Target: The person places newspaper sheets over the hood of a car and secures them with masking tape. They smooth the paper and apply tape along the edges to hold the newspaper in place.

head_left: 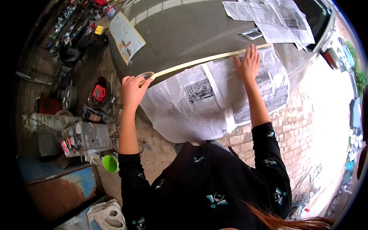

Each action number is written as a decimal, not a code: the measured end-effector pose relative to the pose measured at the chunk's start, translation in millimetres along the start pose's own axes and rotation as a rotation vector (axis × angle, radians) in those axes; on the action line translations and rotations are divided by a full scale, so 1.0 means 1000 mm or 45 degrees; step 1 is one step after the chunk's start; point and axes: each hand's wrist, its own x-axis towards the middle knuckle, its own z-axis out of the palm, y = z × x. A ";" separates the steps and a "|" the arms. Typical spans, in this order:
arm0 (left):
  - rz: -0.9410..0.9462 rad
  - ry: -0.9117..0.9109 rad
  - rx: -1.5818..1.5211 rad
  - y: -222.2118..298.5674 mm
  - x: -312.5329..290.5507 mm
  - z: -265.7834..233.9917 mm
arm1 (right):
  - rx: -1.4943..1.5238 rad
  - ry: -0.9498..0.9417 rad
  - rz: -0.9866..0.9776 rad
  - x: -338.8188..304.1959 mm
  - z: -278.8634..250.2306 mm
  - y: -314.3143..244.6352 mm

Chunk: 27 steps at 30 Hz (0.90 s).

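We have the cream tape strip (199,61) stretched between our two hands, and its line along the far edge of the newspaper sheet (207,99) is, in our judgement, the relation that counts most. Its long axis runs left to right across the grey-brown car body (184,42), with the right end lying farther from us than the left.

At the left end, our left hand (133,92) has its fingers clamped on the tape roll (147,75), so it is the nearer hand to the roll; the strip leads off from there to the right and away. Our right hand (247,65) lies over the far right part of the sheet, its fingers a little apart and gripping nothing, their tips reaching across the strip just short of its right end.

Toward the left, a narrow dark band of bodywork shows between strip and sheet; toward the right the two meet. We cannot tell how much of the left stretch is stuck down. The sheet hangs toward us on the near side of the strip. Beyond the right fingertips sits a shiny emblem (250,33), near the strip but apart from it.
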 end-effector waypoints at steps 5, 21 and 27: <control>0.065 0.063 -0.065 -0.012 0.010 -0.001 | 0.321 -0.275 -0.044 -0.071 -0.020 -0.103; -0.063 0.102 -0.115 -0.013 -0.038 0.041 | 0.677 -0.238 -0.104 -0.111 -0.036 -0.191; -0.091 0.082 -0.100 -0.013 -0.043 0.048 | 0.621 -0.236 -0.106 -0.111 -0.034 -0.193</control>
